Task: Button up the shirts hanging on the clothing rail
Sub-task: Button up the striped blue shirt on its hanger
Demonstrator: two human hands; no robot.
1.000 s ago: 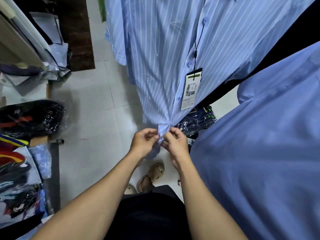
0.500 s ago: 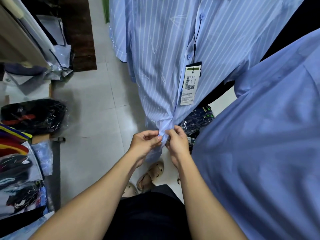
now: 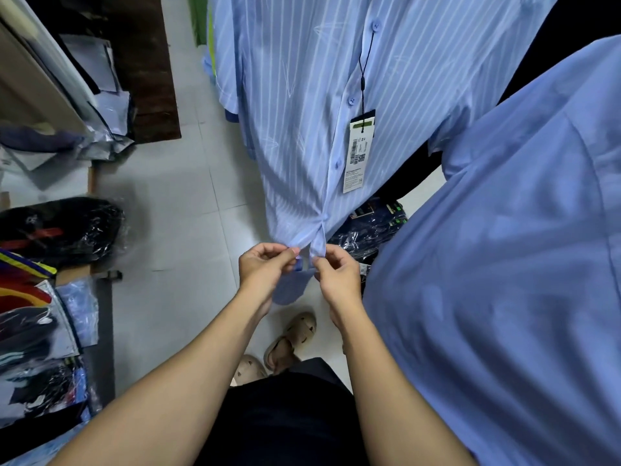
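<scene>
Blue cotton with thin white stripes makes up the striped shirt (image 3: pixel 302 105) that hangs in the upper middle of the view, its front facing the camera. Its row of buttons (image 3: pixel 351 100) runs down the placket and appears fastened down to a lowest button just above the hem, where the two front flaps part. A paper price tag (image 3: pixel 359 153) dangles on a black cord (image 3: pixel 365 62) beside the placket.

Both hands work at the hem. The left hand (image 3: pixel 263 265) pinches the edge of the left flap between thumb and curled fingers. The right hand (image 3: pixel 337 275) pinches the corner of the right flap in the same way, with the other fingers folded in. The two hands are close together but not touching, and the tail of the shirt droops between and below them.

A plain blue shirt (image 3: pixel 504 264) fills the right side, nearer the camera, and overlaps the striped one. Behind both, dark folded clothes in plastic bags (image 3: pixel 369 230) lie on the tiled floor (image 3: pixel 174 203). Below the hands, two beige sandals (image 3: pixel 292 338) show on the tiles, above the person's dark clothing. Along the left edge of the floor sit more bagged garments (image 3: pixel 60 230), some black, some with coloured stripes, and a dark brown mat (image 3: pixel 148 68) lies towards the top left.
</scene>
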